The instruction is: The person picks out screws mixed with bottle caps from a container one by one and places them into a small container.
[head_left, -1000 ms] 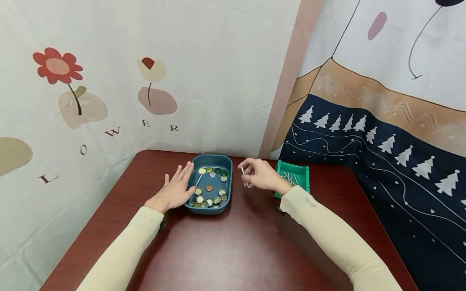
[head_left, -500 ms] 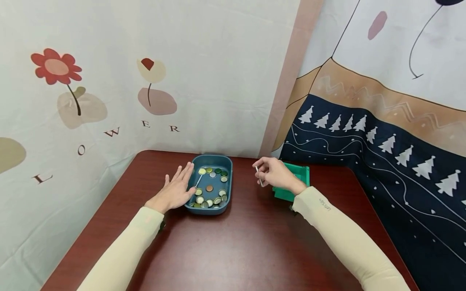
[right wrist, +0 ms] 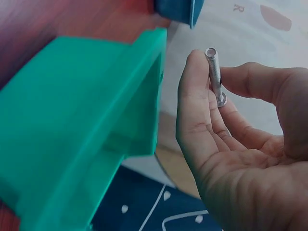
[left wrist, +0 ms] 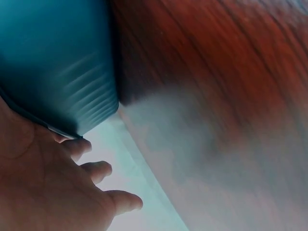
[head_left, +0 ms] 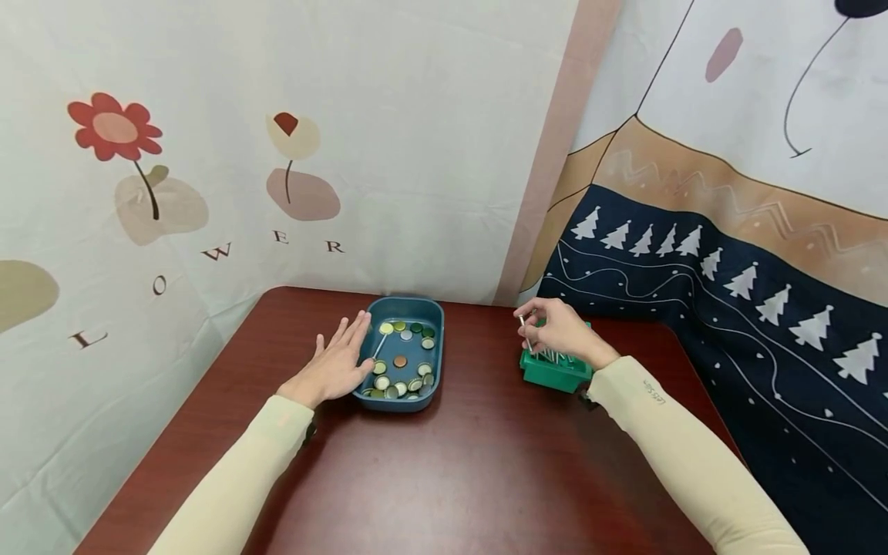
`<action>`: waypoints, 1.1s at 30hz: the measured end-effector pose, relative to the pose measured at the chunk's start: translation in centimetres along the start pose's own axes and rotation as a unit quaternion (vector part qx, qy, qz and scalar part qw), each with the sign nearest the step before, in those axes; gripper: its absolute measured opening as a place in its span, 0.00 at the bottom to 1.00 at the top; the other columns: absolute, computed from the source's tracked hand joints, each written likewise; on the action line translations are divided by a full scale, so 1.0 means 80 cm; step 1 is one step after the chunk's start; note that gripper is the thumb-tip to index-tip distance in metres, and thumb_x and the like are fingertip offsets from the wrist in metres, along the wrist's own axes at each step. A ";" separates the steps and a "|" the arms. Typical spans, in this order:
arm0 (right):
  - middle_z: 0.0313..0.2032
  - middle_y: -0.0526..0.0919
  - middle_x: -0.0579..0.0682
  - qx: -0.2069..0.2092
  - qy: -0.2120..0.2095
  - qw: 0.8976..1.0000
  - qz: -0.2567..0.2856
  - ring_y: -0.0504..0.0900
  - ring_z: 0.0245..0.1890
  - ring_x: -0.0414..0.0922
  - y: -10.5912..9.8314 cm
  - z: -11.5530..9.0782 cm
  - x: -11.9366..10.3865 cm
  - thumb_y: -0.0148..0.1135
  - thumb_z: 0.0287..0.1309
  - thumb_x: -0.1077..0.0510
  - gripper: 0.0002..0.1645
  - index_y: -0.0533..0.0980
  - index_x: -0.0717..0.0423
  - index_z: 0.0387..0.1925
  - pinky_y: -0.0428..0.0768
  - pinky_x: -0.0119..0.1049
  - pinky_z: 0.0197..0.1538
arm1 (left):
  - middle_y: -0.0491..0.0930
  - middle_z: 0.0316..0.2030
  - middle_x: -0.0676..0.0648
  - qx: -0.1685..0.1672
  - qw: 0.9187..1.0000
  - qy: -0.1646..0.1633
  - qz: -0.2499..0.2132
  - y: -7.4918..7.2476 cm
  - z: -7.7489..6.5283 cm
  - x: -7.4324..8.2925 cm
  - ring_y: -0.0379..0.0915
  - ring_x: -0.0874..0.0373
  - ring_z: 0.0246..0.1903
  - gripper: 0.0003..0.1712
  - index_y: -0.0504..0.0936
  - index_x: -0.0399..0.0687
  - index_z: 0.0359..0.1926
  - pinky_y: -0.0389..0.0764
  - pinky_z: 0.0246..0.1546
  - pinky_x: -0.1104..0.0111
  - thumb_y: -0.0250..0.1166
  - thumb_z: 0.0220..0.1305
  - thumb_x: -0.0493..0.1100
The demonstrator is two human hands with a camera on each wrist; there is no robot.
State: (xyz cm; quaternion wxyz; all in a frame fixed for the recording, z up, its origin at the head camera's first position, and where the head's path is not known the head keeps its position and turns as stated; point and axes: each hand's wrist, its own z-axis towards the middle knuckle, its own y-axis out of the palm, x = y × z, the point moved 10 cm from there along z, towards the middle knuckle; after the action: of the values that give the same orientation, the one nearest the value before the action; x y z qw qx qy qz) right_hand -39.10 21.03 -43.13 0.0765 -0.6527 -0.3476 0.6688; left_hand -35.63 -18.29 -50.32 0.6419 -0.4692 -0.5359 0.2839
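Note:
Between thumb and fingers my right hand (head_left: 565, 331) pinches a silver bolt (right wrist: 215, 77), its threaded end and head both showing in the right wrist view. The hand hovers over the left part of a green bin (head_left: 555, 376), where more bolts (head_left: 555, 356) lie, partly covered by the hand. My left hand (head_left: 331, 368) rests with straight, spread fingers on the left rim of a blue tray (head_left: 438, 339). Several bottle caps (head_left: 381, 382), green, yellow and pale, lie in that tray, along with one copper-coloured disc (head_left: 400, 361) and a thin pale stick (head_left: 380, 344).
Both containers stand on a dark red-brown wooden table (head_left: 444, 470), the blue one near the back edge. A printed curtain (head_left: 416, 154) hangs right behind the table and along its right side.
My right hand has moved rightward with the bolt, from beside the blue tray to above the green bin. The left hand stays on the tray's rim.

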 end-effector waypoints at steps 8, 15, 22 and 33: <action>0.50 0.88 0.64 0.005 0.031 0.998 -0.050 0.97 0.40 0.54 -0.029 -0.009 0.020 0.66 0.81 0.65 0.23 0.81 0.65 0.72 0.98 0.53 0.50 | 0.36 0.98 0.41 0.005 1.000 -0.002 -0.006 -0.001 -0.002 -0.003 0.33 0.28 0.96 0.54 0.38 0.48 0.98 0.37 0.85 0.15 0.60 0.88 0.53; 0.51 0.89 0.67 -0.005 0.067 0.995 -0.074 0.94 0.38 0.49 -0.042 -0.011 0.041 0.64 0.80 0.68 0.25 0.80 0.69 0.73 0.98 0.51 0.51 | 0.35 0.98 0.43 0.002 1.000 0.000 -0.005 0.000 0.002 0.000 0.32 0.30 0.96 0.55 0.37 0.50 0.98 0.36 0.86 0.16 0.59 0.88 0.54; 0.43 0.87 0.60 -0.038 0.089 0.989 -0.110 0.90 0.32 0.45 -0.042 -0.006 0.050 0.70 0.79 0.66 0.24 0.81 0.70 0.71 0.98 0.47 0.45 | 0.36 0.98 0.41 -0.001 1.000 0.000 -0.007 0.004 0.002 0.002 0.31 0.29 0.96 0.54 0.39 0.47 0.98 0.37 0.86 0.15 0.59 0.88 0.53; 0.40 0.91 0.60 -0.068 0.085 0.980 -0.167 0.90 0.30 0.44 -0.039 0.005 0.042 0.72 0.78 0.66 0.22 0.82 0.69 0.68 0.98 0.45 0.43 | 0.37 0.98 0.40 0.002 1.000 0.000 -0.005 0.002 0.003 -0.002 0.32 0.29 0.96 0.54 0.38 0.47 0.98 0.37 0.85 0.15 0.59 0.88 0.53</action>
State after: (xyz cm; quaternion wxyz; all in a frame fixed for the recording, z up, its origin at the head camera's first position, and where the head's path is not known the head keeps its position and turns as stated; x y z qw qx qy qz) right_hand -41.03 25.04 -44.14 0.1715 -0.6434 -0.4885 0.5639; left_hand -35.86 -18.27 -50.53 0.6444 -0.4652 -0.5378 0.2814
